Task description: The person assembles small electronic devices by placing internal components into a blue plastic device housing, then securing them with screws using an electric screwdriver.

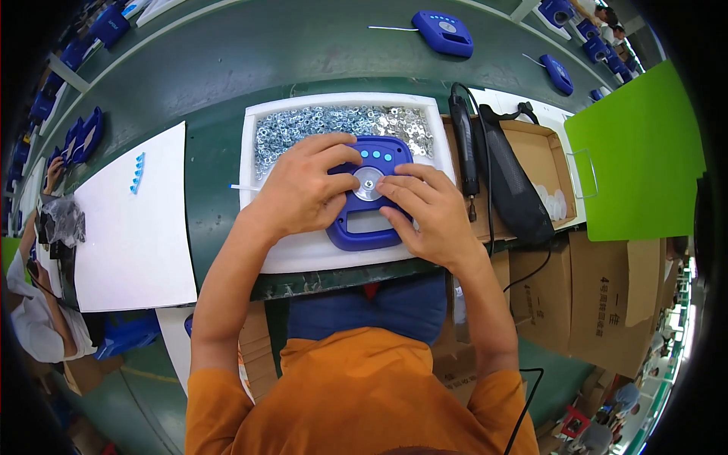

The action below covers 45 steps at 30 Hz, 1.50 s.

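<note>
A blue plastic housing (368,238) with a handle slot lies over the near part of a white foam tray (303,260). At its middle sits a clear round disc (367,191) with a small metal piece in the centre. Several light-blue dots (377,155) run above the disc. My left hand (307,182) is closed over the housing's left side, a fingertip at the disc's left edge. From the right, my right hand (432,212) grips the housing, with fingertips on the disc's right edge and the thumb near the slot. A thin white strip (241,186) sticks out at the left.
Small metal nuts (303,129) and flat metal pieces (406,129) fill the tray's far part. At right lie a black electric screwdriver (464,144), a cardboard box (542,148) with clear discs, and a green panel (637,159). A white board (140,227) lies left; blue housings (444,34) stand beyond.
</note>
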Available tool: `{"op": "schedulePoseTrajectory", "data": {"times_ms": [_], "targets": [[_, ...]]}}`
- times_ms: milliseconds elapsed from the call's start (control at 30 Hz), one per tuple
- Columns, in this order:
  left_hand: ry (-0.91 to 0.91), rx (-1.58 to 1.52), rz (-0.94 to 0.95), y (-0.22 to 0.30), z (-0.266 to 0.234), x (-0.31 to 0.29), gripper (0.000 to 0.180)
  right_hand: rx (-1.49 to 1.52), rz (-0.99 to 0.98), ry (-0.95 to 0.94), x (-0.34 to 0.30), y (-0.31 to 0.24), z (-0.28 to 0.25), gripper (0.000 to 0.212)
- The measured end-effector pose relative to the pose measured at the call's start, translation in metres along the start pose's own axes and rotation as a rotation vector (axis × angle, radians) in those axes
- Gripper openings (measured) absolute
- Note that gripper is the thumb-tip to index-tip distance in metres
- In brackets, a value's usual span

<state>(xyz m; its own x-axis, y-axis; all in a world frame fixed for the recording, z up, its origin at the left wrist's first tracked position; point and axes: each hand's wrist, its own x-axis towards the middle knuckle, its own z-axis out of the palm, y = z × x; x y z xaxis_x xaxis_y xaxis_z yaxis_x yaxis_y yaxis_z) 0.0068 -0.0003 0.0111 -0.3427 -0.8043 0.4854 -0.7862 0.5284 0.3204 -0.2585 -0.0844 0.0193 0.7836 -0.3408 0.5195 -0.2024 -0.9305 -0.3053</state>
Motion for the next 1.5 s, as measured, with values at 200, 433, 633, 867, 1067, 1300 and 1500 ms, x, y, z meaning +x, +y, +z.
{"op": "schedulePoseTrajectory", "data": {"times_ms": [200,433,633,867,1067,1300,1500], "targets": [[0.074,0.086,-0.034,0.003,0.004,0.004,0.028,0.12,0.019,-0.033,-0.006,-0.018,0.003,0.035],[-0.015,0.06,-0.032,0.002,0.0,0.0,0.029,0.004,0.003,-0.057,-0.004,-0.008,-0.001,0.033],[0.036,0.135,-0.058,0.004,0.009,0.004,0.029,0.197,0.026,-0.034,-0.006,-0.024,0.006,0.034],[-0.006,0.104,-0.044,0.001,0.002,0.002,0.033,-0.014,0.002,-0.034,-0.013,-0.012,0.006,0.034],[-0.017,0.145,-0.06,0.0,0.009,0.003,0.04,0.081,0.041,-0.013,-0.018,-0.029,0.017,0.036],[-0.049,0.144,-0.068,-0.001,0.009,0.003,0.042,0.162,0.117,0.044,-0.027,-0.029,0.027,0.035],[-0.055,0.149,-0.074,0.0,0.009,0.003,0.043,0.163,0.145,0.08,-0.028,-0.03,0.028,0.037]]}}
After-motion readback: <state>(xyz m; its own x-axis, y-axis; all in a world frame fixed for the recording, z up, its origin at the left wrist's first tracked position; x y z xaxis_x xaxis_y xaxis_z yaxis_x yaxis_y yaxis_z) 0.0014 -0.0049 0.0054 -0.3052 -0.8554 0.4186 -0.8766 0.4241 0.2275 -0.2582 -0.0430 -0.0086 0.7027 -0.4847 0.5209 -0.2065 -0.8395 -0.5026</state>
